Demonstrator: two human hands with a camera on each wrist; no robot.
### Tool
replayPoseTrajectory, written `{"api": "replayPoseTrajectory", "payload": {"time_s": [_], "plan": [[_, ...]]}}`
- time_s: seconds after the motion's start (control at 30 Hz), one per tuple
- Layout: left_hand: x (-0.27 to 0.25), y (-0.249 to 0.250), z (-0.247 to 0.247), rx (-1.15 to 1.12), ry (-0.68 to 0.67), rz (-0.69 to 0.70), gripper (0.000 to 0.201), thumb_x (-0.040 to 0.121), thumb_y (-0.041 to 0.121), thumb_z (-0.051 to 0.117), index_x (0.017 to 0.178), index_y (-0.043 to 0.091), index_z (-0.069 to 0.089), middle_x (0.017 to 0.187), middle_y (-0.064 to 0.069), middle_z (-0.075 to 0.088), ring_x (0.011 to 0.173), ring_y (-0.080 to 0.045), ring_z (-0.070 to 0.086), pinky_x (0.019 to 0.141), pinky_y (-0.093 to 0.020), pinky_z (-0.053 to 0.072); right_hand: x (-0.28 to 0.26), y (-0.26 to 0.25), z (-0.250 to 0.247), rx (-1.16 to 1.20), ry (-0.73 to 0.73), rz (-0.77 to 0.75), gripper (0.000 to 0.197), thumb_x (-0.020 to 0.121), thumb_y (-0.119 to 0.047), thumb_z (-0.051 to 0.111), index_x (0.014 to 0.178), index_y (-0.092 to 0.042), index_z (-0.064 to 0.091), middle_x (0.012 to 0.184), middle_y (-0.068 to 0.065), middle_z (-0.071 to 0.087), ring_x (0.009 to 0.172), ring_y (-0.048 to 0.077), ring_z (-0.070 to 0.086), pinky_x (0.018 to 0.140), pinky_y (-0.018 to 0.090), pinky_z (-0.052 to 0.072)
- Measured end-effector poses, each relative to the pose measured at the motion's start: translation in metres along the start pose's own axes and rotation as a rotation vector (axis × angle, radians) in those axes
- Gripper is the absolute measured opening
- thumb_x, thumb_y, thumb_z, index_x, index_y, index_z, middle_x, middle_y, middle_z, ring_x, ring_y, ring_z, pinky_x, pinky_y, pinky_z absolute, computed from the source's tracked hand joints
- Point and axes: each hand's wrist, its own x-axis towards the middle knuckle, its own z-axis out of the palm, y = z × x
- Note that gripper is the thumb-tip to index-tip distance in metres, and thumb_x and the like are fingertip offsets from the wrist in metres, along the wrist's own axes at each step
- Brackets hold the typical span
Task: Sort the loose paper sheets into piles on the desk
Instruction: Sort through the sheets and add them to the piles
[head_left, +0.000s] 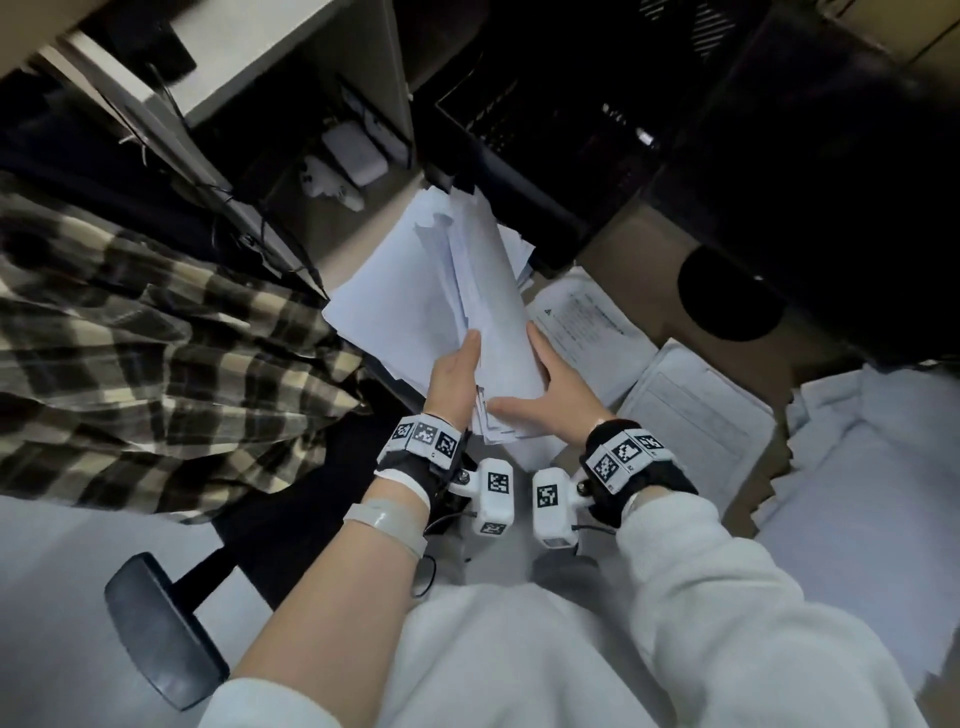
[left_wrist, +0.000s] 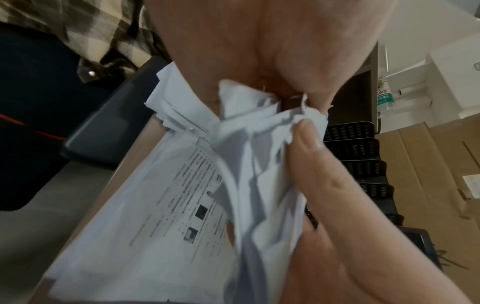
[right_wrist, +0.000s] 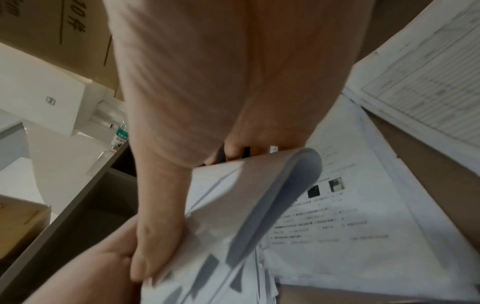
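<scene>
I hold a thick bundle of white paper sheets (head_left: 491, 306) tilted up above the desk with both hands. My left hand (head_left: 460, 364) grips its lower left edge, thumb on top. From the right, my right hand (head_left: 543, 376) holds it with the thumb across the bottom edge. The left wrist view shows the bundle's crumpled corners (left_wrist: 259, 144) pinched between my left hand (left_wrist: 259, 51) and the other hand's thumb (left_wrist: 306, 142). In the right wrist view my right hand (right_wrist: 166, 236) clasps the curled sheets (right_wrist: 233, 205). A pile of sheets (head_left: 379, 312) lies under the bundle.
To the right on the brown desk (head_left: 639, 239) lie a printed sheet (head_left: 582, 322), a form with tables (head_left: 696, 410) and a white stack (head_left: 857, 467). Black mesh trays (head_left: 545, 104) stand behind. A plaid shirt (head_left: 156, 338) hangs on a chair at left.
</scene>
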Motion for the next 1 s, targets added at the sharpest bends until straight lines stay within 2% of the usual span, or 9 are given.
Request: {"api": "replayPoseTrajectory", "payload": {"time_s": [0.17, 0.23, 0.33, 0.43, 0.5, 0.6, 0.77, 0.9, 1.0], "plan": [[-0.025, -0.008, 0.046, 0.030, 0.038, -0.097, 0.045, 0.102, 0.042, 0.045, 0.114, 0.004, 0.066, 0.117, -0.019, 0.068, 0.105, -0.029, 0.065, 0.099, -0.045, 0.050, -0.026, 0.023, -0.040, 0.095, -0.041, -0.018, 0.095, 0.080, -0.038, 0.081, 0.156, -0.035, 0.025, 0.152, -0.024, 0.020, 0.134, -0.012, 0.022, 0.113, 0.015, 0.022], [-0.037, -0.011, 0.065, 0.082, 0.086, -0.110, 0.038, 0.099, 0.047, 0.048, 0.104, 0.012, 0.062, 0.109, -0.015, 0.064, 0.098, -0.025, 0.060, 0.100, -0.047, 0.048, -0.036, 0.032, -0.056, 0.099, -0.053, -0.034, 0.095, 0.076, -0.045, 0.082, 0.154, -0.040, 0.028, 0.158, -0.021, 0.018, 0.137, -0.010, 0.021, 0.118, 0.023, 0.021], [-0.051, -0.015, 0.093, 0.023, 0.105, -0.066, 0.048, 0.077, 0.061, 0.068, 0.087, 0.013, 0.066, 0.093, -0.012, 0.072, 0.089, -0.030, 0.070, 0.092, -0.050, 0.054, -0.048, 0.042, -0.078, 0.093, -0.100, -0.028, 0.099, 0.071, -0.047, 0.085, 0.152, -0.046, 0.029, 0.144, -0.032, 0.020, 0.138, -0.007, 0.024, 0.117, 0.024, 0.024], [-0.063, -0.020, 0.111, -0.119, 0.053, -0.053, 0.074, 0.078, 0.072, 0.064, 0.106, 0.004, 0.070, 0.104, -0.017, 0.073, 0.096, -0.034, 0.071, 0.096, -0.051, 0.053, -0.058, 0.051, -0.094, 0.135, -0.138, -0.044, 0.086, 0.074, -0.055, 0.080, 0.148, -0.048, 0.038, 0.145, -0.032, 0.020, 0.138, -0.007, 0.027, 0.116, 0.025, 0.025], [-0.070, -0.021, 0.119, -0.222, 0.046, -0.077, 0.069, 0.084, 0.070, 0.058, 0.115, 0.008, 0.068, 0.114, -0.023, 0.070, 0.104, -0.040, 0.068, 0.097, -0.055, 0.052, -0.065, 0.053, -0.101, 0.156, -0.142, -0.051, 0.072, 0.080, -0.055, 0.074, 0.145, -0.045, 0.044, 0.143, -0.033, 0.024, 0.135, -0.009, 0.029, 0.112, 0.022, 0.025], [-0.074, -0.020, 0.128, -0.139, 0.088, -0.049, 0.059, 0.084, 0.067, 0.057, 0.094, 0.010, 0.070, 0.111, -0.032, 0.067, 0.100, -0.048, 0.067, 0.095, -0.061, 0.050, -0.068, 0.054, -0.110, 0.169, -0.090, -0.074, 0.050, 0.093, -0.047, 0.064, 0.141, -0.039, 0.053, 0.135, -0.034, 0.036, 0.134, -0.010, 0.033, 0.109, 0.018, 0.024], [-0.078, -0.019, 0.137, -0.049, 0.086, -0.045, 0.043, 0.100, 0.053, 0.042, 0.094, 0.016, 0.062, 0.081, 0.012, 0.065, 0.073, -0.003, 0.062, 0.077, -0.032, 0.051, -0.072, 0.054, -0.113, 0.132, -0.009, -0.125, 0.051, 0.087, -0.044, 0.073, 0.136, -0.039, 0.059, 0.133, -0.035, 0.051, 0.126, -0.020, 0.038, 0.114, 0.021, 0.031], [-0.071, -0.018, 0.135, 0.077, 0.124, -0.027, 0.052, 0.099, 0.059, 0.037, 0.109, 0.013, 0.058, 0.091, 0.005, 0.057, 0.081, -0.011, 0.057, 0.063, -0.027, 0.042, -0.070, 0.053, -0.106, 0.063, -0.026, -0.137, 0.077, 0.067, -0.048, 0.087, 0.136, -0.043, 0.054, 0.147, -0.026, 0.043, 0.129, -0.022, 0.031, 0.107, 0.014, 0.027], [-0.064, -0.018, 0.125, 0.139, 0.130, -0.024, 0.067, 0.094, 0.066, 0.040, 0.106, 0.004, 0.062, 0.088, -0.005, 0.059, 0.077, -0.020, 0.057, 0.059, -0.029, 0.041, -0.066, 0.050, -0.097, 0.043, 0.028, -0.145, 0.045, 0.078, -0.034, 0.082, 0.118, -0.032, 0.062, 0.122, -0.022, 0.061, 0.114, -0.019, 0.047, 0.095, 0.007, 0.032]]}}
